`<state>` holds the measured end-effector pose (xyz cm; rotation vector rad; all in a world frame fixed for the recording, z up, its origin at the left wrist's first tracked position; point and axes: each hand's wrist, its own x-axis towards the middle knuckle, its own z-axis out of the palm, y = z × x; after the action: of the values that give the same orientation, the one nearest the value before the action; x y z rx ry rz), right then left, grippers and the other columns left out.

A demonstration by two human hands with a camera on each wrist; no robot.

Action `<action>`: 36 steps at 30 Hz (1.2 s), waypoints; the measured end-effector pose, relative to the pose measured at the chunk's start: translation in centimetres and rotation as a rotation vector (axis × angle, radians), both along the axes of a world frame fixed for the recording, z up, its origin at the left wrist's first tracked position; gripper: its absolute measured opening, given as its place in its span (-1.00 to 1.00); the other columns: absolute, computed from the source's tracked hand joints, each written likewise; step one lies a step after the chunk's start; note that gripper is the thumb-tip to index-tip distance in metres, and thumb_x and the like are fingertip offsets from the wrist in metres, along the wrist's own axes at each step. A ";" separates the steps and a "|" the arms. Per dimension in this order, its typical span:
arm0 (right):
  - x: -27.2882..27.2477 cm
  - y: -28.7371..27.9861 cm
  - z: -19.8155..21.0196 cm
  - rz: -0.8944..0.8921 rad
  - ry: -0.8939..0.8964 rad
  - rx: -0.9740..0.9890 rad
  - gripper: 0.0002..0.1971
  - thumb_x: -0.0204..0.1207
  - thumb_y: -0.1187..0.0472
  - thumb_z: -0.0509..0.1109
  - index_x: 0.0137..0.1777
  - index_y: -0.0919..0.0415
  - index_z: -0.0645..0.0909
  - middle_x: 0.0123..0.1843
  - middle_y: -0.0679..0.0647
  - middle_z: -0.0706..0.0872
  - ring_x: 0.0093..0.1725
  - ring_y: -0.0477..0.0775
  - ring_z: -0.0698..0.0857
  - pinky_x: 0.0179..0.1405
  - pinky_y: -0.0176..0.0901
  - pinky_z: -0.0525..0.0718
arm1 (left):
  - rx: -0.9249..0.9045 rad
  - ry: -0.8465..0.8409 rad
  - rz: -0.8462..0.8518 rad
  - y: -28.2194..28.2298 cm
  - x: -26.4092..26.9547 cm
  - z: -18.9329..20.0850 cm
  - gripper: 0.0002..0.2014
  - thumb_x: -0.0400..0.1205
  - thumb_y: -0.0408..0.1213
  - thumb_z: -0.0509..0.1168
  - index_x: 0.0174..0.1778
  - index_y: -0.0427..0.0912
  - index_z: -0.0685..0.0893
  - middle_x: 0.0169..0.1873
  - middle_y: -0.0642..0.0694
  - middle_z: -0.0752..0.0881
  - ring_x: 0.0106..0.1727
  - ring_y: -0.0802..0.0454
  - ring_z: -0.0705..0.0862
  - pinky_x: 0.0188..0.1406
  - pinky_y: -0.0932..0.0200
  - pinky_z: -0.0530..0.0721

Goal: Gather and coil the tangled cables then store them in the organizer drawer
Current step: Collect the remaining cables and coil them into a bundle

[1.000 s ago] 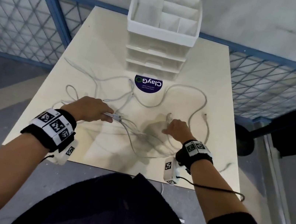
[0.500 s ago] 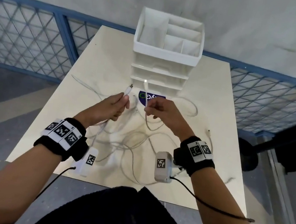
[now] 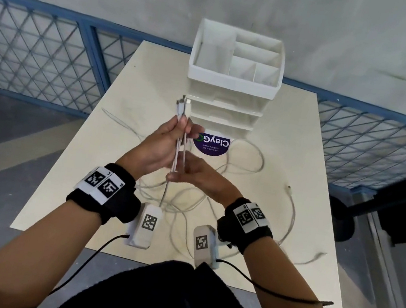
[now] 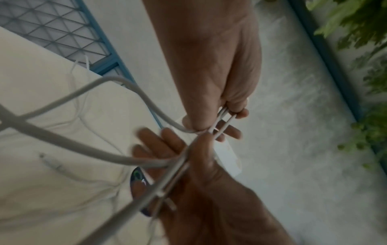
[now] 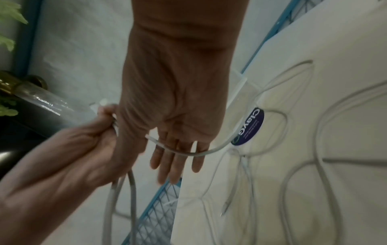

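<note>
Several white cables (image 3: 244, 161) lie tangled on the cream table (image 3: 291, 141). My left hand (image 3: 184, 129) is raised above it and grips a bundle of cable ends, whose plugs (image 3: 183, 104) stick up in front of the white organizer (image 3: 232, 78). Its drawers (image 3: 225, 114) are closed. Just below, my right hand (image 3: 180, 174) has straight fingers, and the hanging strands run across its palm beside the thumb. In the left wrist view my left hand (image 4: 228, 116) pinches the strands (image 4: 125, 159). In the right wrist view one cable (image 5: 188, 153) crosses my right fingers (image 5: 178, 157).
A round purple sticker (image 3: 211, 143) sits on the table in front of the organizer. One loose plug (image 3: 289, 187) lies toward the right edge. A blue mesh fence (image 3: 39, 56) runs behind the table, along a grey wall.
Both hands lifted cable ends off the table. The ends, held one in each hand, are now together in my left hand. My right hand let go and dropped below the left, fingers straight.
</note>
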<state>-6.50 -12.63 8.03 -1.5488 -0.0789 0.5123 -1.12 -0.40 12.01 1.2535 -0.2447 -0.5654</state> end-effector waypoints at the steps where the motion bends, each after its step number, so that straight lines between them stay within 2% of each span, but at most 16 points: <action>1: -0.2 0.6 0.1 0.063 0.001 0.013 -0.66 0.49 0.38 0.41 0.26 0.28 0.53 0.13 0.04 0.74 0.28 -0.01 0.65 0.36 -0.18 0.56 | -0.022 -0.010 -0.006 0.2 0.3 0.4 -0.65 0.77 -0.17 -0.12 -0.31 -0.11 0.38 -0.27 0.06 0.79 -0.13 0.23 0.73 -0.12 0.41 0.62; 2: -0.3 1.1 0.1 0.107 -0.006 0.019 -0.75 0.53 0.38 0.36 0.20 0.26 0.58 0.03 0.03 0.77 0.20 0.01 0.69 0.29 -0.25 0.59 | -0.039 -0.019 -0.017 0.4 0.5 0.9 -0.65 0.77 -0.16 -0.13 -0.30 -0.11 0.37 -0.34 0.05 0.79 -0.13 0.16 0.76 -0.10 0.37 0.65; 4: -0.6 1.3 0.2 0.132 -0.005 0.020 -0.88 0.61 0.34 0.26 0.01 0.22 0.64 -0.26 0.00 0.77 -0.03 0.08 0.76 0.09 -0.35 0.63 | -0.067 -0.002 -0.021 1.2 0.9 1.7 -0.65 0.77 -0.12 -0.15 -0.28 -0.11 0.37 -0.53 0.07 0.65 -0.38 0.12 0.71 -0.22 0.23 0.73; 6: -0.6 0.1 0.2 0.092 -0.021 -0.063 -0.80 0.64 0.29 0.22 -0.18 0.16 0.62 -0.48 -0.05 0.62 -0.29 0.02 0.73 -0.10 -0.39 0.61 | -0.060 -0.009 0.015 2.5 1.3 2.0 -0.65 0.76 -0.07 -0.13 -0.28 -0.06 0.37 -0.61 0.11 0.39 -0.61 0.20 0.41 -0.51 0.29 0.61; 8: -0.6 -2.1 0.0 0.052 -0.049 -0.170 -0.70 0.63 0.22 0.26 -0.36 0.16 0.55 -0.56 -0.10 0.50 -0.46 -0.08 0.60 -0.11 -0.29 0.57 | -0.046 -0.037 0.067 4.0 1.8 2.0 -0.65 0.76 -0.03 -0.11 -0.30 -0.02 0.37 -0.59 0.13 0.24 -0.61 0.22 0.18 -0.63 0.38 0.35; 10: -0.7 -4.5 0.0 0.029 -0.030 -0.239 -0.61 0.63 0.14 0.26 -0.46 0.18 0.47 -0.64 -0.15 0.40 -0.56 -0.08 0.50 -0.01 -0.03 0.58 | 0.012 -0.090 0.119 5.2 2.1 1.8 -0.66 0.75 -0.01 -0.10 -0.31 0.00 0.36 -0.56 0.11 0.17 -0.59 0.22 0.12 -0.65 0.39 0.24; 12: -0.7 -6.2 0.2 0.003 0.005 -0.334 -0.51 0.65 0.00 0.20 -0.50 0.24 0.42 -0.70 -0.14 0.33 -0.61 -0.05 0.44 -0.03 -0.09 0.63 | 0.089 -0.164 0.135 5.8 1.9 1.5 -0.67 0.75 -0.01 -0.09 -0.31 0.01 0.32 -0.52 0.08 0.12 -0.58 0.21 0.11 -0.65 0.38 0.22; 15: -0.5 -8.1 0.7 -0.101 0.041 -0.440 -0.41 0.63 -0.14 0.14 -0.56 0.21 0.35 -0.70 -0.10 0.36 -0.58 0.04 0.38 -0.36 -0.38 0.59 | 0.133 -0.218 0.159 6.4 1.5 1.2 -0.68 0.75 0.00 -0.08 -0.30 0.01 0.32 -0.52 0.11 0.15 -0.57 0.19 0.11 -0.63 0.36 0.20; 18: -0.4 -9.4 0.3 -0.125 0.060 -0.522 -0.39 0.61 -0.20 0.13 -0.58 0.18 0.43 -0.60 0.06 0.36 -0.60 0.02 0.34 -0.47 -0.30 0.47 | 0.074 -0.204 0.228 6.7 1.6 1.8 -0.68 0.75 -0.02 -0.09 -0.30 0.02 0.32 -0.49 0.04 0.11 -0.56 0.19 0.10 -0.63 0.36 0.17; 20: -0.6 -9.8 -0.6 -0.155 0.063 -0.570 -0.43 0.57 -0.26 0.14 -0.44 0.17 0.57 -0.60 0.03 0.33 -0.61 -0.02 0.30 -0.51 -0.24 0.37 | 0.023 -0.211 0.254 6.6 1.8 2.6 -0.68 0.76 -0.05 -0.10 -0.29 0.01 0.34 -0.51 0.06 0.15 -0.53 0.14 0.07 -0.60 0.32 0.13; 22: -1.3 -10.1 -1.5 -0.224 0.052 -0.651 -0.54 0.51 -0.35 0.14 -0.30 -0.03 0.63 -0.52 -0.07 0.50 -0.54 -0.03 0.38 -0.40 -0.19 0.43 | 0.001 -0.240 0.276 6.7 1.8 3.6 -0.68 0.77 -0.08 -0.11 -0.28 -0.01 0.36 -0.54 0.11 0.22 -0.50 0.10 0.05 -0.56 0.28 0.12; 25: -3.4 -10.5 -2.1 -0.216 0.090 -0.743 -0.63 0.54 -0.36 0.04 0.13 -0.29 0.57 -0.23 -0.13 0.66 -0.34 -0.08 0.55 -0.17 -0.23 0.50 | -0.052 -0.273 0.330 7.4 1.9 4.8 -0.69 0.77 -0.08 -0.13 -0.26 -0.02 0.34 -0.57 0.16 0.26 -0.54 0.20 0.13 -0.59 0.34 0.17; 28: -4.0 -9.7 -2.5 -0.240 0.032 -0.707 -0.42 0.51 -0.39 0.04 0.33 -0.08 0.57 0.13 -0.01 0.67 0.02 -0.05 0.67 0.15 -0.16 0.52 | -0.117 -0.263 0.309 7.0 1.8 5.6 -0.68 0.76 -0.08 -0.14 -0.26 -0.02 0.36 -0.58 0.16 0.28 -0.56 0.23 0.16 -0.60 0.37 0.21; 31: -2.7 -6.5 -1.0 -0.358 -0.146 -0.514 -0.53 0.63 -0.15 0.10 0.37 0.07 0.56 0.34 0.03 0.62 0.37 -0.05 0.53 0.49 -0.11 0.38 | -0.146 -0.274 0.188 4.5 0.7 6.0 -0.67 0.77 -0.12 -0.16 -0.23 -0.05 0.38 -0.57 0.14 0.30 -0.57 0.23 0.17 -0.60 0.37 0.25; 34: -0.5 -1.5 1.9 -0.210 -0.187 -0.218 -0.47 0.64 -0.20 0.00 0.50 0.01 0.43 0.54 -0.09 0.45 0.52 -0.23 0.35 0.54 -0.31 0.24 | -0.164 -0.262 0.109 2.0 -0.6 6.4 -0.68 0.77 -0.11 -0.15 -0.23 -0.07 0.38 -0.55 0.12 0.27 -0.56 0.21 0.18 -0.58 0.35 0.27; 36: 0.7 1.3 3.0 -0.080 -0.110 -0.076 -0.33 0.57 -0.37 -0.13 0.41 0.00 0.54 0.47 -0.04 0.55 0.52 -0.16 0.40 0.58 -0.15 0.20 | -0.178 -0.259 0.104 1.5 -0.8 6.7 -0.68 0.77 -0.11 -0.14 -0.23 -0.08 0.37 -0.55 0.11 0.26 -0.56 0.22 0.18 -0.58 0.35 0.25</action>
<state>-5.75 -11.34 11.06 -1.6475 -0.0825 0.3706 -1.95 1.11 18.73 1.1572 -0.4349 -0.2844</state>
